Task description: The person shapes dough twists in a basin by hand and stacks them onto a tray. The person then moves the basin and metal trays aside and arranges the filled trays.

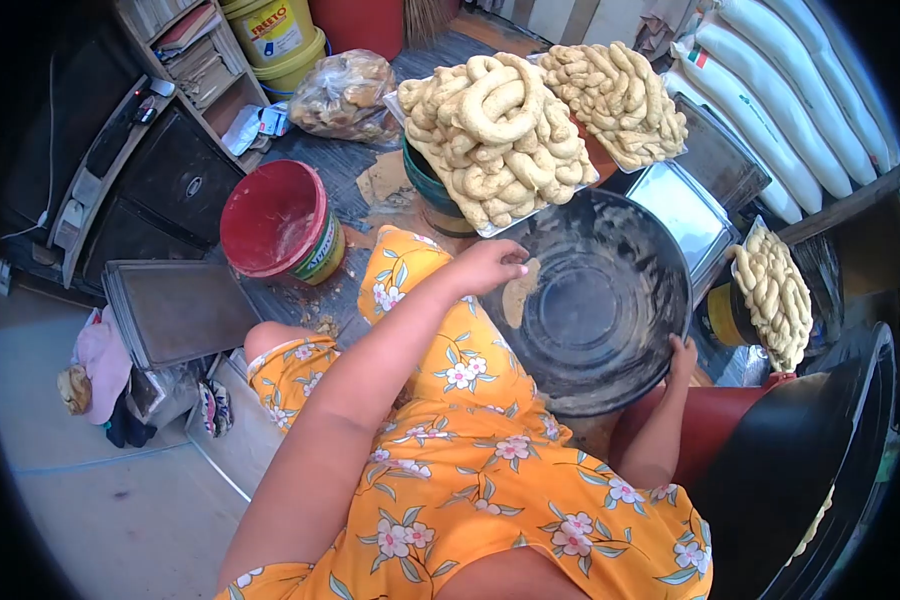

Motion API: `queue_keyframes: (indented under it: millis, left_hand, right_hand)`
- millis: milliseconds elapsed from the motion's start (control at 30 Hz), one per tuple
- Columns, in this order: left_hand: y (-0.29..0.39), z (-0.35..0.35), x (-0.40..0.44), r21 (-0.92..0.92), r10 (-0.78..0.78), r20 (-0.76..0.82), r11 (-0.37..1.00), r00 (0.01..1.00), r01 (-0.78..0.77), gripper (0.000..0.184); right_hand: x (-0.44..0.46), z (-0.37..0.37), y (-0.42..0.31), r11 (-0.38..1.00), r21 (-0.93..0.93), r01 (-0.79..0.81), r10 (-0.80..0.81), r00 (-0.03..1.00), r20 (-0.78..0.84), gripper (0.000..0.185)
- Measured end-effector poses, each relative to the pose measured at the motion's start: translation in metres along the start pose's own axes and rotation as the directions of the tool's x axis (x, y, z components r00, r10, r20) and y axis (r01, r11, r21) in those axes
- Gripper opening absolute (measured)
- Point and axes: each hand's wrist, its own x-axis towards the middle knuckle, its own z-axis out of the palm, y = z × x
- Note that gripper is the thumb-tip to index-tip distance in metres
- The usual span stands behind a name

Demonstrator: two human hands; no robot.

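Observation:
A large black basin (590,300) leans near my lap, its inside smeared with pale residue. My right hand (681,360) grips its right rim, fingers wrapped round the edge. My left hand (490,267) is over the basin's left rim, fingers slightly apart and pointing inward, nothing visible between them. A tan patch (520,292) shows on the basin's inside just below those fingers. Beyond the basin, a tray piled high with twisted dough pieces (500,130) rests on a green bucket (425,175). A second dough-laden tray (615,100) stands behind it to the right.
A red bucket (275,220) stands at left, near stacked dark trays (180,310). A third dough pile (773,295) and a big black tub (820,470) are at right. White sacks (760,100) line the back right. A filled plastic bag (345,97) lies behind.

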Motion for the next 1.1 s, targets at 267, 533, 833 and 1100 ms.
queue_keyframes:
  millis: [267,533,833,1100]
  left_hand:
    - [-0.001,-0.018,-0.028,-0.151,0.012,-0.102,0.988,0.995,-0.028,0.041]
    - [-0.016,-0.031,-0.051,-0.215,-0.002,-0.13,0.976,0.991,-0.026,0.043]
    - [-0.029,-0.037,-0.071,-0.312,0.06,-0.213,0.942,0.975,-0.126,0.044]
    - [-0.023,-0.03,-0.081,-0.367,0.048,-0.092,0.927,0.995,-0.079,0.042]
  right_hand:
    - [0.018,0.045,-0.115,0.993,0.03,0.117,-0.12,0.989,0.09,0.015]
    - [-0.037,0.069,-0.223,0.853,-0.331,0.402,-0.431,0.902,-0.014,0.017]
    - [-0.083,0.007,-0.343,0.662,-0.402,0.633,-0.725,0.676,-0.129,0.026]
    - [-0.145,0.021,-0.473,0.613,-0.343,0.712,-0.79,0.559,-0.252,0.043]
